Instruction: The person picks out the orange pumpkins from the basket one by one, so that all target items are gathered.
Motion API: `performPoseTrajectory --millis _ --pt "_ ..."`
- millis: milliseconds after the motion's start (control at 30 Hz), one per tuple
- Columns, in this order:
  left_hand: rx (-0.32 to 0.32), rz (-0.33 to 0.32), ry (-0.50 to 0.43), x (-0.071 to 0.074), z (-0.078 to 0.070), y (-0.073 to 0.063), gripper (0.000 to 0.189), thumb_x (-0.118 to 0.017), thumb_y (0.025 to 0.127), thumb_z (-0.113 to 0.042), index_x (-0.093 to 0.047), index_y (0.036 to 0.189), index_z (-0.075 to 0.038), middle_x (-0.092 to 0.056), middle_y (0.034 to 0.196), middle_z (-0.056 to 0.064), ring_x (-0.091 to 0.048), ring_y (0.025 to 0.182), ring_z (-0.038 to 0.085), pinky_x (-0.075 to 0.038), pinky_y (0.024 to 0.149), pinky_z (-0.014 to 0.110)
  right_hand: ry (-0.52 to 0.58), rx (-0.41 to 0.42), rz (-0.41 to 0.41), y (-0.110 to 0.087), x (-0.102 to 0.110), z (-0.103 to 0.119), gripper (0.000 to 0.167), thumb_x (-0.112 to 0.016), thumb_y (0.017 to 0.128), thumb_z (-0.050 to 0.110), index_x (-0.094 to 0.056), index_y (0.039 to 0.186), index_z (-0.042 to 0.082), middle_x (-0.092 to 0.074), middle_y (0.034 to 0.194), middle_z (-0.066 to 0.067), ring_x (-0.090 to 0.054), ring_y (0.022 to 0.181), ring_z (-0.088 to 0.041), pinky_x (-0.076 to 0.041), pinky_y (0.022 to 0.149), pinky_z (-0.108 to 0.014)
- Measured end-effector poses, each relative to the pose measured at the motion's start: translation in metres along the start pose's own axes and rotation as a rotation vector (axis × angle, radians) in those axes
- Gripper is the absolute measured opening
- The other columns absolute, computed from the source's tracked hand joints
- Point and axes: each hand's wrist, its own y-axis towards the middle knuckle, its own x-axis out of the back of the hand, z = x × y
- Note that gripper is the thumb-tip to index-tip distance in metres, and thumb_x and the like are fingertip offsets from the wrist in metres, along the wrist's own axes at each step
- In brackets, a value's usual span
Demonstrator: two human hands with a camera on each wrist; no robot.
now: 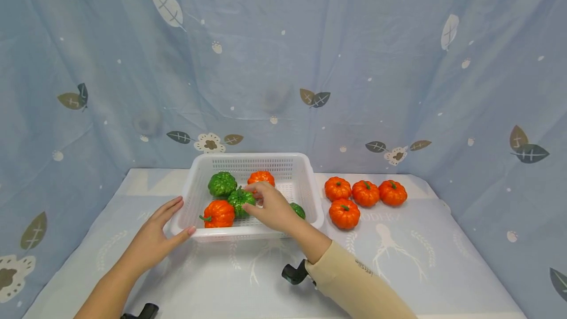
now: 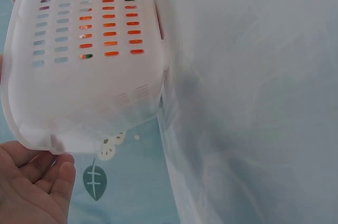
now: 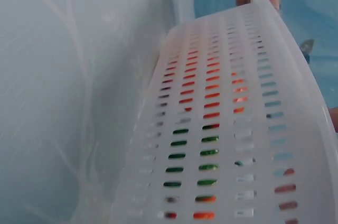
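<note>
A white plastic basket [image 1: 254,233] holds orange and green toy pumpkins. My left hand [image 1: 152,240] rests at its front left corner, thumb on the front rim and fingers along the left side. Over the basket's middle, my right hand [image 1: 272,207] reaches in with thumb and fingers apart. Its fingertips are beside a green pumpkin [image 1: 239,203]; whether they touch it is unclear. Around that one lie another green pumpkin [image 1: 222,184], an orange pumpkin [image 1: 219,214] at front left and an orange pumpkin [image 1: 261,178] behind. My right wrist partly hides a green pumpkin [image 1: 298,210].
Several orange pumpkins [image 1: 365,193] stand grouped on the white table [image 1: 398,250], right of the basket. A patterned blue curtain [image 1: 283,87] hangs behind the table and at both sides. Black wrist mounts [image 1: 294,273] show below both hands.
</note>
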Motion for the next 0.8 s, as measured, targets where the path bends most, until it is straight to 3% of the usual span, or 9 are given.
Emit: performPoseTrajectory --millis 133,533,800 --pt "-0.001 -0.002 0.002 0.000 0.001 0.000 0.094 -0.072 0.087 -0.056 -0.036 0.153 0.000 -0.031 0.158 0.022 -0.036 0.136 0.054 -0.036 0.098 0.075 -0.037 -0.018 0.043 0.012 -0.008 0.006 0.041 -0.072 0.095 0.025 -0.062 0.133 0.015 -0.057 0.136 -0.002 -0.059 0.118 -0.027 -0.053 0.088 -0.028" --pt "0.007 0.010 0.005 0.001 0.000 0.001 0.094 -0.072 0.087 -0.056 -0.037 0.152 0.002 -0.031 0.158 0.022 -0.035 0.136 0.053 -0.035 0.099 0.075 -0.165 -0.051 0.190 0.041 -0.033 0.015 0.042 -0.077 0.090 0.020 -0.065 0.130 0.014 -0.059 0.130 -0.005 -0.060 0.110 -0.022 -0.051 0.087 -0.024" --pt "0.001 0.017 0.005 0.001 0.002 0.001 0.094 -0.071 0.087 -0.056 -0.036 0.153 0.001 -0.030 0.159 0.021 -0.035 0.137 0.053 -0.034 0.100 0.075 -0.238 -0.051 0.247 0.050 -0.045 0.015 0.048 -0.080 0.087 0.022 -0.065 0.132 0.018 -0.059 0.134 0.003 -0.054 0.124 -0.014 -0.045 0.103 -0.026"
